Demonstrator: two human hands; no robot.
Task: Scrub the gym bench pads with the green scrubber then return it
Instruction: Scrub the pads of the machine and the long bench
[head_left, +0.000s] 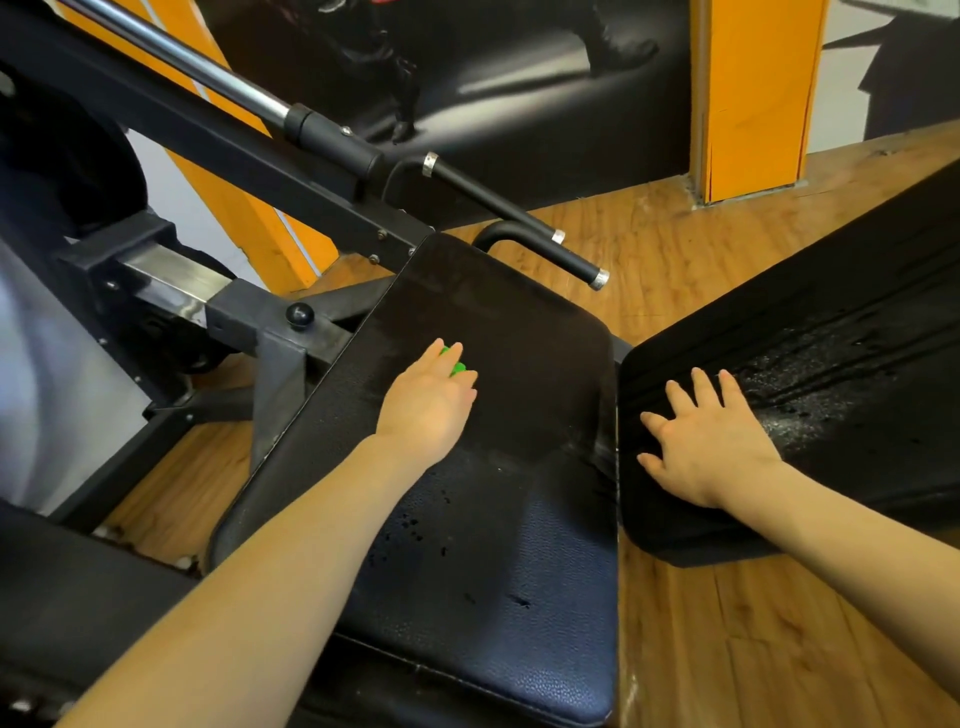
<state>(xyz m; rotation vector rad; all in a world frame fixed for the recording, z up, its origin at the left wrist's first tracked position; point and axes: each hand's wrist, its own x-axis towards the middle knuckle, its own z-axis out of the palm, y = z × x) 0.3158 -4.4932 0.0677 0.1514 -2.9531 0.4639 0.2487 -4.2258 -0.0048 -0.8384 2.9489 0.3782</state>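
Observation:
A dark seat pad (519, 322) of the gym bench fills the middle of the view, wet with drops near its front. My left hand (428, 402) lies on it and holds the green scrubber (457, 368), of which only a small bright patch shows between the fingers. To the right, the black back pad (831, 364) slopes upward and glistens with water. My right hand (709, 441) rests flat on its lower end, fingers spread.
A black machine frame (270, 171) with a chrome rod (182, 62) runs along the left. Two black handles (545, 244) stick out behind the seat pad. Wooden floor (727, 649) lies around, with an orange pillar (753, 93) at the back.

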